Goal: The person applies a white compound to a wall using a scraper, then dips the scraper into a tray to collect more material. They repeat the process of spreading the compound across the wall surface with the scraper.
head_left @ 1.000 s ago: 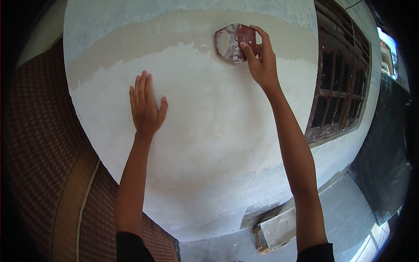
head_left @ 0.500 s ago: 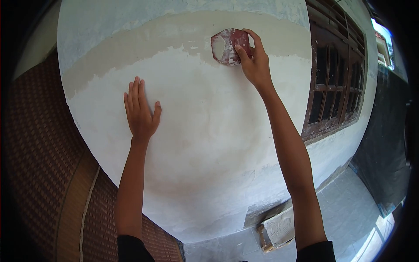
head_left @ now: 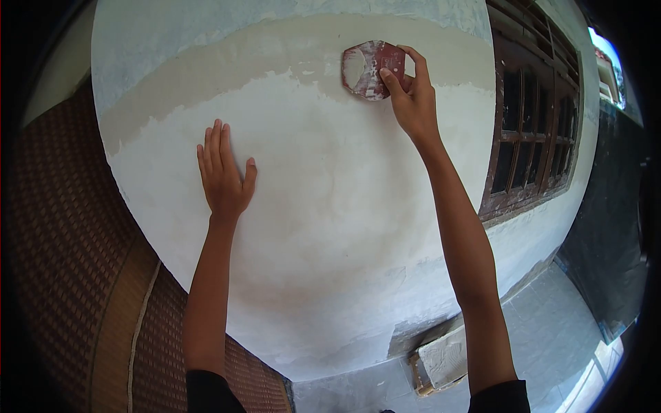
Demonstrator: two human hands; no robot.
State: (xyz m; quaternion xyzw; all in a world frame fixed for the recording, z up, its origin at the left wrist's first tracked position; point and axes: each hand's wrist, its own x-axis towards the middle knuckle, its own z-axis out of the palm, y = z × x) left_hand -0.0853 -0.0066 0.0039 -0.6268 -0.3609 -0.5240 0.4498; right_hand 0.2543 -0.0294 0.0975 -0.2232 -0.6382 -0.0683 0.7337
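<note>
Pale plastered wall (head_left: 323, 179), bowed by the lens, with a greyish band (head_left: 227, 55) across its upper part; a woven panel (head_left: 62, 227) flanks its left edge, and a dark-framed window (head_left: 530, 131) adjoins its right edge. Red plate (head_left: 375, 69), flat, angular and carrying a patch of pale paste (head_left: 354, 67), lies over the lower margin of the band, nearer the wall's right edge than its left; the right hand (head_left: 414, 103) has it pinched by the right end, thumb on the near face and forefinger at the upper right corner, the grip parted no wider than the plate's thickness; from the fingers the plate extends leftward, its slightly longer axis roughly level and its paste-bearing end farthest from the grip; whether that end touches the wall cannot be told from this angle. Left hand (head_left: 226, 179), fingers extended and holding nothing, lies against the wall toward its left edge, lower than the plate and well apart from it; the right hand is the nearer; a pale-topped frame (head_left: 444, 356) rests on the floor (head_left: 544, 310) by the wall's bottom edge.
</note>
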